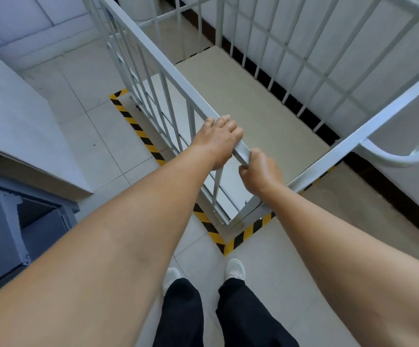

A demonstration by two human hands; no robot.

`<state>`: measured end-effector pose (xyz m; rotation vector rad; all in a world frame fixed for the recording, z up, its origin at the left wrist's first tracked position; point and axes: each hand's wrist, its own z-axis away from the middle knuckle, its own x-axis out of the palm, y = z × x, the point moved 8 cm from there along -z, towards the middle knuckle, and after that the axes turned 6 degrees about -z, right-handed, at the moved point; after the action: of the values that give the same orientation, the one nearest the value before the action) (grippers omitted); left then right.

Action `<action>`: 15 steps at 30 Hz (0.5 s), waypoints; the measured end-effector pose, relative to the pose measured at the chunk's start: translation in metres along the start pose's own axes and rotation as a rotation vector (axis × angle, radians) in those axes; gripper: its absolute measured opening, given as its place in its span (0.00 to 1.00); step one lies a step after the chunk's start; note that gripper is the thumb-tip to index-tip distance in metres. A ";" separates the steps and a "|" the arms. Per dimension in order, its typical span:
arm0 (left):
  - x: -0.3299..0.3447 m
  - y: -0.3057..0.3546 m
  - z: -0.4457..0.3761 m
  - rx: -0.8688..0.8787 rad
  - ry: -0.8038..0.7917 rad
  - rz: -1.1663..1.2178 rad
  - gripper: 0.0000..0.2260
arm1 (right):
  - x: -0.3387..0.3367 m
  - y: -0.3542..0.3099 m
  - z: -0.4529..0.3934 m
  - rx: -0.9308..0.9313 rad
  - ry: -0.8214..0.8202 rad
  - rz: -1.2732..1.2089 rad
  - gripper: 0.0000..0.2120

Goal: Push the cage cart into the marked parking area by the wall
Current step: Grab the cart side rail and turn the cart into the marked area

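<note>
On cage cart top rail: both hands (near corner), left hand, right hand.

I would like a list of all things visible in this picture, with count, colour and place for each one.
cage cart: one, light grey bars, beige floor panel, centre, by the wall
hazard tape: one outline, yellow and black, on the floor around the cart's base
wall: one, white tiles, dark skirting, behind the cart
floor: pale tiles
shelving: one unit, grey-blue, lower left
shoes: two, white, bottom centre
trousers: black
left hand: grips the cart's top rail
right hand: grips the rail's corner
</note>
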<state>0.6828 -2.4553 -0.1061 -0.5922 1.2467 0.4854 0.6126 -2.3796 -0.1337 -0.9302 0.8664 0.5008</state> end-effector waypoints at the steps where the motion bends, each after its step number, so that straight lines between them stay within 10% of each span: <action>1: 0.001 0.000 -0.001 0.021 0.004 -0.015 0.20 | 0.001 -0.002 0.001 0.006 0.003 0.002 0.05; 15: 0.008 -0.001 -0.008 0.124 0.050 -0.032 0.15 | 0.002 -0.007 0.000 0.034 0.031 0.007 0.01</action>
<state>0.6798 -2.4612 -0.1151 -0.5213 1.3024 0.3653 0.6192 -2.3832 -0.1320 -0.9058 0.9045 0.4770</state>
